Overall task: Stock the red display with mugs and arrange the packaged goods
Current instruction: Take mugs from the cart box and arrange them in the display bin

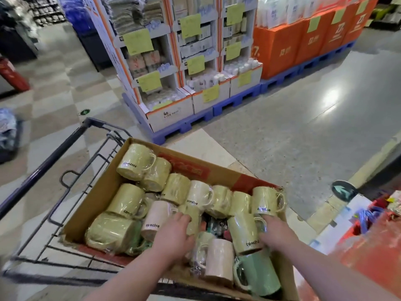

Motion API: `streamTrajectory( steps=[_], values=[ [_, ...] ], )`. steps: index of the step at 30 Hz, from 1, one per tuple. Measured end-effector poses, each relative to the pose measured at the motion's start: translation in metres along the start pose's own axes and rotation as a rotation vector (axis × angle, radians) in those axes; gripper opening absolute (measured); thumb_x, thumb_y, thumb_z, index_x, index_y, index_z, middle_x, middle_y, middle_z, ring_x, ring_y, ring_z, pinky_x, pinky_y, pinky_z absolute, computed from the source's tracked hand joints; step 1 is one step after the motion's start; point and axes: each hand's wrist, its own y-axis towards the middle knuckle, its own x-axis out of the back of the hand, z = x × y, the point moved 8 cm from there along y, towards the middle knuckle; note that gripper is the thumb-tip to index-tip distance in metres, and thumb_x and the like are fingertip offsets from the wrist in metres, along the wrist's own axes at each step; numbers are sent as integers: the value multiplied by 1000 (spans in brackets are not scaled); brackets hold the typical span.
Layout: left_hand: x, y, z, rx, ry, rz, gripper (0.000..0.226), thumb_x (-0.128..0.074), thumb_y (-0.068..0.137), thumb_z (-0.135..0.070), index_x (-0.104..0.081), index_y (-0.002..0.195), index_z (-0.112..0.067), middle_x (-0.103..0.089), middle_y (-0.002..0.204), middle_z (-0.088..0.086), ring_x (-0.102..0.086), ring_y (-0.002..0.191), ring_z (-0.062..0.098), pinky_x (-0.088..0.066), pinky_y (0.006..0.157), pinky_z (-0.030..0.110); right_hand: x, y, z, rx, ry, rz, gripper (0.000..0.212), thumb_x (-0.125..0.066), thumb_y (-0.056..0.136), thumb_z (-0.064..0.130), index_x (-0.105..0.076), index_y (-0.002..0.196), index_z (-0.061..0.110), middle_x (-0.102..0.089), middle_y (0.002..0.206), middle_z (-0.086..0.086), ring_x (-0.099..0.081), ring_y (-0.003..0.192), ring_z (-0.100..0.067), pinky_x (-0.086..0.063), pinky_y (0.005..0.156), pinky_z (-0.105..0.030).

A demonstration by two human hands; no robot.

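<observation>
Many mugs (134, 161) fill your box (97, 192): left hand (173, 233) lies flat on them, right hand (276, 232) maybe grips a yellow mug (243, 231).

Mugs (134, 161) are packed in a box (102, 192), itself set in a cart (43, 166). The left hand (173, 233) and right hand (277, 233) are rested on them — shelving (173, 61) is seen beyond, a display stand (373, 253) rightward.
</observation>
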Motion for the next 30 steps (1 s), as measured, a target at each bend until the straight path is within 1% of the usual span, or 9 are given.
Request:
streamTrajectory(
  steps=[3,5,9,13,18,22,25,28,30],
  values=[
    [-3,16,6,66,-16,31,55,-50,90,-37,-37,140,-17,-40,141,2,-44,124,20,-41,101,32,-6,8,-5,-24,61,50,60,-54,81,26,-38,139,22,-53,131,-6,-55,116,-26,-47,95,-34],
    [-5,27,10,105,-44,47,59,-51,91,-36,-32,144,-17,-35,146,3,-41,128,22,-40,104,34,-10,14,-7,-22,70,69,56,-53,85,26,-38,138,17,-52,133,-7,-54,117,-25,-46,95,-32],
    [-11,44,18,188,-73,83,63,-52,91,-34,-27,145,-14,-33,148,6,-39,131,24,-37,108,36,-9,21,-10,-50,135,54,50,-54,87,30,-44,133,11,-53,129,-10,-55,115,-27,-46,91,-32],
    [-23,53,26,260,-101,139,66,-52,90,-32,-25,147,-12,-36,147,9,-41,131,25,-38,108,36,-11,22,-16,-93,200,50,45,-57,85,37,-54,122,11,-56,121,-9,-57,107,-26,-47,87,-31],
    [-23,62,29,274,-27,73,53,-50,91,-38,-39,137,-15,-51,132,6,-49,118,23,-45,96,35,-9,23,-20,-129,266,-4,42,-63,81,41,-54,113,13,-57,111,-6,-58,97,-23,-48,80,-31],
    [-17,63,28,261,-40,2,43,-52,92,-36,-45,129,-16,-59,120,3,-55,105,21,-48,83,34,-12,20,-18,-142,286,-3,24,-63,82,32,-50,94,16,-58,95,-2,-57,80,-20,-46,72,-31],
    [-19,60,28,272,-130,-33,34,-53,93,-29,-45,123,-15,-63,109,3,-59,86,20,-49,72,33,-14,17,-17,-165,316,-37,27,-62,84,26,-45,103,17,-59,96,-2,-59,84,-21,-44,70,-30],
    [-24,54,35,328,-224,-27,39,-54,92,-26,-40,126,-13,-65,104,7,-61,86,26,-47,69,32,-19,13,-17,-191,384,-29,33,-60,85,24,-45,113,17,-62,103,-4,-62,93,-24,-47,76,-30],
    [-26,48,38,357,-248,0,34,-54,91,-26,-44,120,-12,-64,98,6,-60,84,25,-48,69,31,-22,11,-13,-173,365,-15,22,-57,88,27,-52,107,18,-64,103,-5,-61,95,-24,-47,80,-30]
  ],
)
